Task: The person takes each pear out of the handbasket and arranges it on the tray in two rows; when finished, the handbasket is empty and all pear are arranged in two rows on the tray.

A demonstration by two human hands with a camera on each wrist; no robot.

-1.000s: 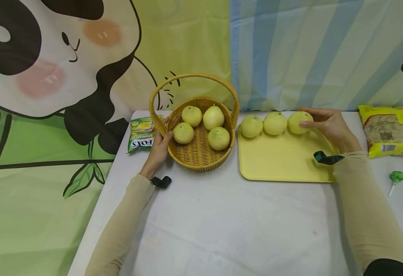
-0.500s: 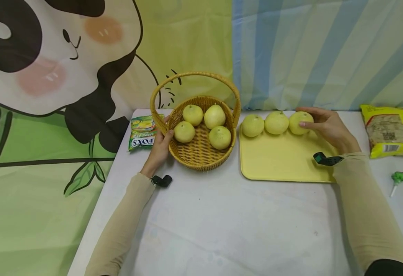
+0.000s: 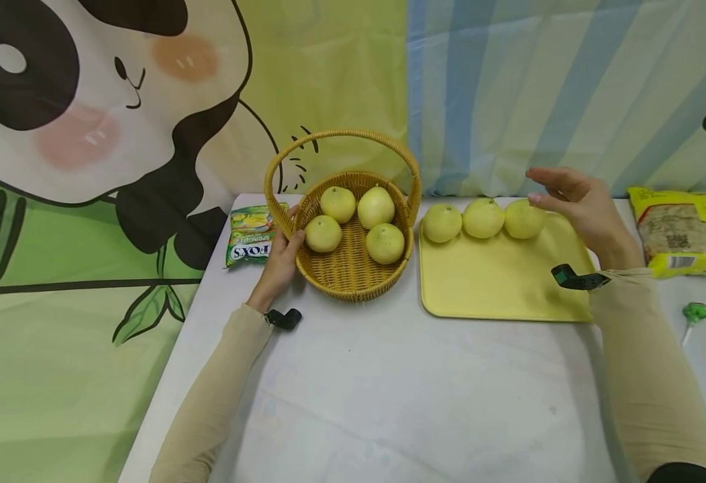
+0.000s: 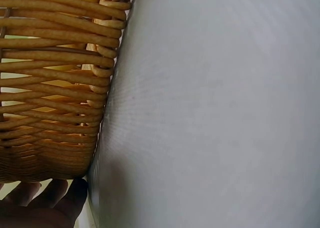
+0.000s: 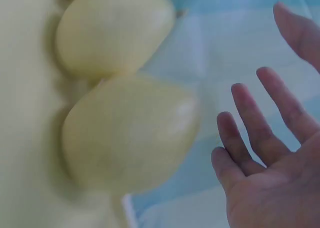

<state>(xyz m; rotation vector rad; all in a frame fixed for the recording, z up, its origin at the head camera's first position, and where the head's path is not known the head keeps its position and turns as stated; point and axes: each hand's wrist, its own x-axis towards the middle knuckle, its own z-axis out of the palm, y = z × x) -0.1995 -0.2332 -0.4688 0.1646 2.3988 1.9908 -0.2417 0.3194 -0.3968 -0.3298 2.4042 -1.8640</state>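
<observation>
Pomelo-like fruits (image 3: 483, 219), three of them, line the far side of the yellow tray (image 3: 498, 285), from its left end to past the middle, and four more sit in the wicker basket (image 3: 356, 287) just to the left. Eyes on the left hand (image 3: 280, 260): it grips the basket's left side, thumb at the rim by the foot of the handle (image 3: 345, 133), fingers around the outside, seemingly a steadying hold, as the basket looks seated on the white counter (image 3: 419, 389). Over to the right hand (image 3: 585, 204), fingers apart, nothing in it! It hovers just right of the rightmost tray fruit (image 3: 524, 219), a gap plain in the right wrist view, the spread probably roomy enough for something that round. Set so close, the row likely checks its own rolling, fruit propping fruit; in the basket, the curved wall would do that job. Out at the edges, a green Fox's packet (image 3: 249, 235) lies left of the basket, partly hidden, with a yellow bag (image 3: 682, 231) and a green lollipop (image 3: 696, 311) right of the tray.
</observation>
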